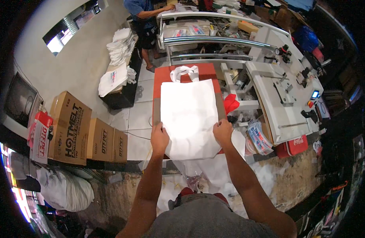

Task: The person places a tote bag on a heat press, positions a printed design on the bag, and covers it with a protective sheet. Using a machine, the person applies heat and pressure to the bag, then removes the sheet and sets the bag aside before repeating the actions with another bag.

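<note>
- White bag (189,115) lies mid-scene in front of the person, on a red board (158,81); handles (185,72) at the far end, body toward the near side.
- Left hand (159,138): fingers curled in, closed on the bag's left edge, near end.
- Right hand (223,132): same on the right edge, fingers curled, thumb over the cloth. Can't tell if either hand also grips the board; fingertips hidden.
- Done, as far as shows: bag is on the board, spread mostly flat, roughly straight, handles laid out beyond the far edge.
- Left, my read: near end looks a bit rumpled, not fully smooth; both hands not yet off it.
- Upper face looks blank, glare in the middle; no print visible on it.
- Far left: stack of white bags (121,47) on a dark bench (121,99); a printed bag (113,79) lies at its near end.
- Right: white machine (265,99) with a small lit screen (315,94); red cloth (230,104) just beside the board.
- Near left: cardboard boxes (70,127).
- Far side: co-worker (140,16) at a cluttered table, face out of view.
</note>
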Demonstrator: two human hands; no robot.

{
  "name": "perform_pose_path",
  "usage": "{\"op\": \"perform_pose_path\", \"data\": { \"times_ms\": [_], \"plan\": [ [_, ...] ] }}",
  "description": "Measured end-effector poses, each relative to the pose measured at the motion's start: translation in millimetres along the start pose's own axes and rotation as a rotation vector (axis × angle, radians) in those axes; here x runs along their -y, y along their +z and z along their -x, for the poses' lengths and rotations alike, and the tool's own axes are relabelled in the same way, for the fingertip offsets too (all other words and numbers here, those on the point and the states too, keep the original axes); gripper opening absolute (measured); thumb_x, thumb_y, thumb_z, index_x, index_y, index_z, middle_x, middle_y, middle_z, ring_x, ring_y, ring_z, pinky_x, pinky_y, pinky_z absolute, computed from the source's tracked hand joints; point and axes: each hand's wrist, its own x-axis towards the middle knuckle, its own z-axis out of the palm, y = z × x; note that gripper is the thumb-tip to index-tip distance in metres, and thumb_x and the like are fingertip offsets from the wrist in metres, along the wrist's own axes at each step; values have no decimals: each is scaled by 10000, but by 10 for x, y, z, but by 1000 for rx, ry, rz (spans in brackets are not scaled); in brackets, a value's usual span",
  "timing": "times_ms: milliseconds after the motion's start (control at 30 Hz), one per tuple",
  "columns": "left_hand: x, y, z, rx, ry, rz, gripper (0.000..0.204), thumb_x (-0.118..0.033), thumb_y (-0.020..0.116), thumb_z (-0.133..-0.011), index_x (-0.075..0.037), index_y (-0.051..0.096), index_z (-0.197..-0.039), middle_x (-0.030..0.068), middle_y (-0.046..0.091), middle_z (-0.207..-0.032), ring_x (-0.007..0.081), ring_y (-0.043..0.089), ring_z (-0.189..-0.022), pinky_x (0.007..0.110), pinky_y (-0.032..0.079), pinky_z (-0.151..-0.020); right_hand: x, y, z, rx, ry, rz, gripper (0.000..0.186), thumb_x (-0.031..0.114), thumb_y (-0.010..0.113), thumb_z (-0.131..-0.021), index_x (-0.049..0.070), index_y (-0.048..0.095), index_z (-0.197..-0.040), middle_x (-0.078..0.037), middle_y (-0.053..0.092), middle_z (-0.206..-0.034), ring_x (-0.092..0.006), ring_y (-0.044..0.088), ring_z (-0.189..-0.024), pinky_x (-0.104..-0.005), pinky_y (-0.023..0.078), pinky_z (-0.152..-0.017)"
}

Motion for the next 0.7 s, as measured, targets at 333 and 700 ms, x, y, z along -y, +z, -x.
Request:
{"op": "perform_pose_path", "data": {
  "times_ms": [333, 700],
  "plan": [
    [115, 35, -48, -52, -25, 46, 293, -113, 587, -906, -7, 624, -1177, 200, 637, -1105, 376, 612, -1045, 448, 490, -925, 117, -73, 73, -34, -63, 25, 404, 221, 675, -828, 0, 565, -1147, -205, 604, -1139, -395, 545, -1120, -538, 406, -939],
    [227, -37, 210, -225, -9, 230, 326, -141, 578, -926, 21, 598, -1209, 235, 601, -1151, 399, 595, -1039, 471, 479, -919, 76, -220, 408, -193, -407, 82, 563, 250, 647, -852, 36, 503, -1353, -215, 455, -1413, -420, 389, -1336, -591, 335, -1034]
  ]
}}
